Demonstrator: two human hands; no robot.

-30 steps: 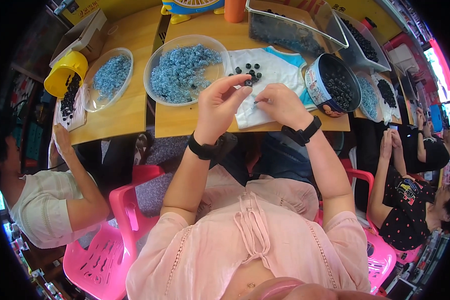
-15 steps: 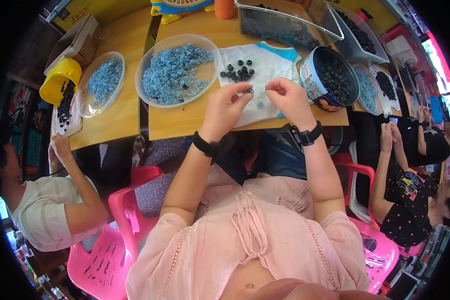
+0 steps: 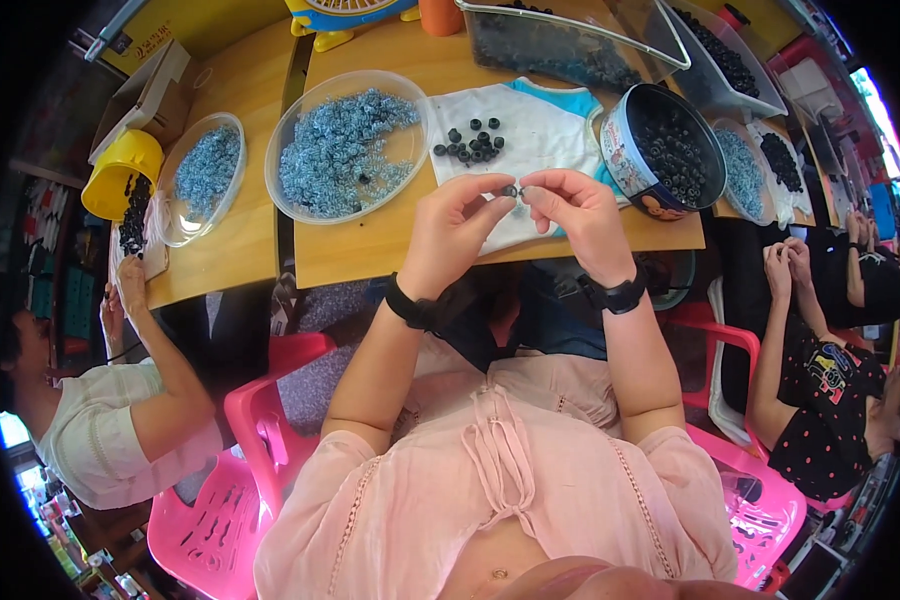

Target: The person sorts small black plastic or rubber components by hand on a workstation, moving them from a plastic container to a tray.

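Note:
Over a white cloth with turquoise edging (image 3: 562, 150), my two hands meet fingertip to fingertip. My left hand (image 3: 448, 238) pinches a small black round part (image 3: 510, 190) between thumb and forefinger. Closed in a pinch against it, my right hand (image 3: 592, 228) covers whatever its fingers hold. Several black round parts (image 3: 475, 150) lie loose on the cloth just beyond. To the left is a shallow clear tub (image 3: 278, 165) heaped with small light-blue clear pieces (image 3: 335, 150). At the right of the cloth, a round tin (image 3: 638, 180) holds many black parts.
Clear bins (image 3: 570, 55) of black parts stand at the back right. A co-worker's hands (image 3: 125, 290) work on the left by a tipped yellow bucket (image 3: 122, 172) and another clear tub (image 3: 238, 170). More people sit at right. Pink chair arms (image 3: 270, 400) flank me.
My right hand has moved left and my left hand slightly right and down, so their fingertips now meet at the black part. The view has shifted slightly.

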